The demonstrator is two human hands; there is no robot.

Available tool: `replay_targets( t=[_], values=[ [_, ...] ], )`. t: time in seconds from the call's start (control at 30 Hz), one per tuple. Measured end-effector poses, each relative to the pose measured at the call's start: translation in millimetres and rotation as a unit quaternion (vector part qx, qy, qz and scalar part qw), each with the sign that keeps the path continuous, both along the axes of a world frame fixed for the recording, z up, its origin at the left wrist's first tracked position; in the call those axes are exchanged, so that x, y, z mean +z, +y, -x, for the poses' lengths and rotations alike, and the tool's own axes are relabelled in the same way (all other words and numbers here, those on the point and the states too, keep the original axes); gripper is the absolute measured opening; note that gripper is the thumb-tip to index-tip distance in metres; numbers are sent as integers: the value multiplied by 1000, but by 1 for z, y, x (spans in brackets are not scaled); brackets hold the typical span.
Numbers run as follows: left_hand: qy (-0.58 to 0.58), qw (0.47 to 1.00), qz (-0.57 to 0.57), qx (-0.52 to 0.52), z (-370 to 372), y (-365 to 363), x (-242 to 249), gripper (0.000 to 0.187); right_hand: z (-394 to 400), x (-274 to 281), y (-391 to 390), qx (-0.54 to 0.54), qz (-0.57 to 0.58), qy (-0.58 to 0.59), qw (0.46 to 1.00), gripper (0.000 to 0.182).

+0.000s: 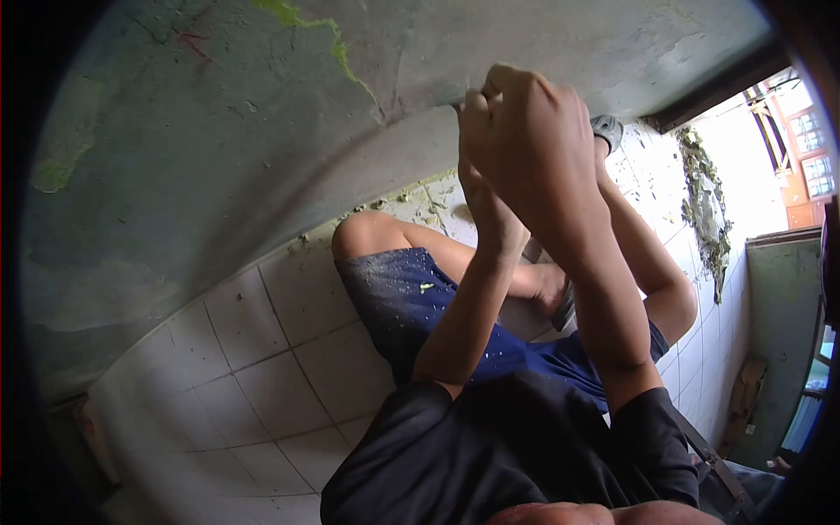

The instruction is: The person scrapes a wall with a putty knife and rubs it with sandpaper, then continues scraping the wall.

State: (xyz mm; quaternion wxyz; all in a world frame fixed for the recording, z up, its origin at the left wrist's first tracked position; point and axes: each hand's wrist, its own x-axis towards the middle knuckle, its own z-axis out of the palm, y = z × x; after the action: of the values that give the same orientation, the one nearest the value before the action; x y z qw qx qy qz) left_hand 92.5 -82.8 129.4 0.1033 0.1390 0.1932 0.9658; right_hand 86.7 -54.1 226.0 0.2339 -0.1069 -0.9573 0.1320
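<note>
My right hand [529, 131] is raised in front of the grey-green wall [175, 149], its fingers curled closed round something I cannot make out. Just beneath and behind it is my left hand [481, 192], largely covered by the right one, so its fingers are hidden. Both hands are close together near the wall's lower part, where the paint has peeled to a bright green edge [339, 52]. Pale flakes lie scattered on my blue shorts [394, 297].
White floor tiles [262, 385] run along the wall, with paint chips [424, 206] at its foot. A long heap of debris [703, 197] lies at the right, by a bright doorway. My folded legs and sandalled feet [606, 131] are below the hands.
</note>
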Motion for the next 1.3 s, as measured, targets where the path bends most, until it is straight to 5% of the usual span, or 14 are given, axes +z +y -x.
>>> replay_targets(
  t=[0.13,0.23,0.3,0.37,0.4,0.5,0.57,0.73,0.8,0.93,1.0,1.1,1.3],
  values=[
    [136,988,25,65,16,15,-23,84,-15,11,10,-42,27,44,998,18],
    [40,999,5,13,10,19,-30,85,-12,8,16,-9,11,51,999,18],
    [88,996,-6,16,15,22,-32,87,-12,7,16,-33,21,60,997,19],
    [163,970,166,67,9,22,-35,92,-6,-9,21,-16,-20,93,995,20],
    [89,996,11,-22,12,23,-34,97,-9,0,18,-30,-1,50,998,21],
    [71,997,0,21,6,25,-33,96,-21,13,15,-39,77,50,995,22],
    [61,998,-10,-5,7,25,-36,91,-5,-14,25,-22,-9,83,996,22],
    [51,999,2,17,10,31,-29,82,-15,2,32,-29,29,83,996,23],
    [81,995,2,-55,13,28,-27,84,-13,1,36,-31,27,50,998,23],
    [46,999,-16,-20,9,34,-27,86,-3,-8,38,-33,9,67,997,22],
    [39,992,-21,-117,8,25,-24,88,-8,-9,39,-36,2,58,998,21],
    [66,998,-15,-18,8,36,-30,89,-21,11,32,-62,78,28,995,21],
    [47,999,-6,-9,10,34,-29,93,-12,-3,38,-49,36,35,998,22]
  ],
)
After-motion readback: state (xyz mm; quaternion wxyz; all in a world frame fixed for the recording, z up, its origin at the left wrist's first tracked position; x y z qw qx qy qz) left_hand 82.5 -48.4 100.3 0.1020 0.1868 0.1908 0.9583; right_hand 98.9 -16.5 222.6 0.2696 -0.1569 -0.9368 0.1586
